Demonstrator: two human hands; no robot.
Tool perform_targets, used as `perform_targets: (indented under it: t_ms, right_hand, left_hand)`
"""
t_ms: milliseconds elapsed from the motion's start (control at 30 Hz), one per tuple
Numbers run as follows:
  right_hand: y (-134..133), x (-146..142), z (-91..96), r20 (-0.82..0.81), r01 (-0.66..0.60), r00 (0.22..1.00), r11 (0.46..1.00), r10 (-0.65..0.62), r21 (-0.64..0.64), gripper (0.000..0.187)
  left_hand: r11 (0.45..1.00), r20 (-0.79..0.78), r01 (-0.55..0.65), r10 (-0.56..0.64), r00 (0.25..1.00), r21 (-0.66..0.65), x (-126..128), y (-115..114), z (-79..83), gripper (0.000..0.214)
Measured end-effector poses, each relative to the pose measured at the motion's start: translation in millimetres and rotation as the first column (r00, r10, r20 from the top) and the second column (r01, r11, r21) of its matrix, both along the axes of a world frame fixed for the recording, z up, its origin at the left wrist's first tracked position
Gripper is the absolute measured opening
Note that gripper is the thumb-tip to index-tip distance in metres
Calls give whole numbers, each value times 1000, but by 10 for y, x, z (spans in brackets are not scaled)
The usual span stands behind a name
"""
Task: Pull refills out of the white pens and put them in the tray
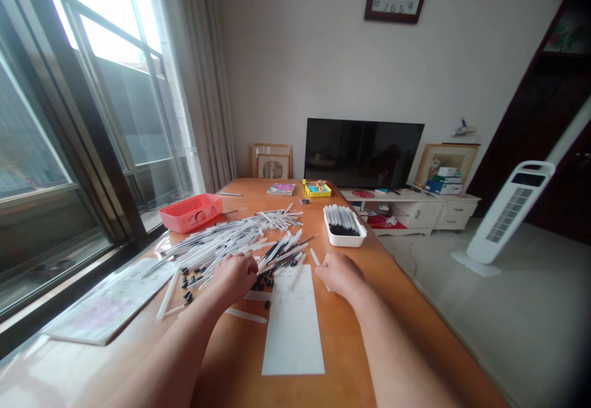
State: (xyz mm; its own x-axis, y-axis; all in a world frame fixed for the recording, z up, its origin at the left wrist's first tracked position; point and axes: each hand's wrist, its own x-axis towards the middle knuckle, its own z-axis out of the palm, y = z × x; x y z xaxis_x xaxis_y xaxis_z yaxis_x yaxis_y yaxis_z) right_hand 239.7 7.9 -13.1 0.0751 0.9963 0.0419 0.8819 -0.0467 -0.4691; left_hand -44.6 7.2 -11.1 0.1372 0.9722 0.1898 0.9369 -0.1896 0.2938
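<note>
My right hand (341,272) is closed around a whitish pen barrel (314,256), whose tip points away from me past the fingers. My left hand (234,277) has its fingers curled at the near edge of the pile; whatever is in them is hidden. Beyond it spreads a heap of translucent pen barrels (231,236), with dark pen refills (289,251) at its right side. Small black pen caps (188,297) lie scattered to the left of this hand and under it. A white paper strip (295,328) with faint writing lies between my forearms.
A white tray (347,242) holds pens at the table's right edge. A red plastic basket (190,213) stands at the left by the window. A notebook (111,300) lies at the near left. Farther back are a yellow box (317,193) and a small book (281,189).
</note>
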Motion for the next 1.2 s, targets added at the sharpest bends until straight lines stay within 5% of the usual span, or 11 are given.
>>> perform_targets:
  t_ms: [600,800,867,967,1200]
  right_hand:
    - [-36,-19,57,-108,10,994,994,2,112,12]
    - [48,-10,-61,-307,5,950,981,56,195,7]
    - [76,-31,-85,-497,27,865,984,67,178,9]
    - [72,-75,-42,-803,40,595,997,30,68,16]
    - [6,-95,123,-956,62,282,995,-87,-72,11]
  left_hand:
    - [985,-120,-131,118,986,-109,127,10,61,15]
    - [992,-103,-109,101,990,-71,83,-2,93,17]
    - [995,-84,-89,84,993,-55,54,-12,106,17]
    - [999,-22,-32,31,999,-33,34,-25,122,16]
    - [995,190,100,-97,977,-10,141,-93,207,16]
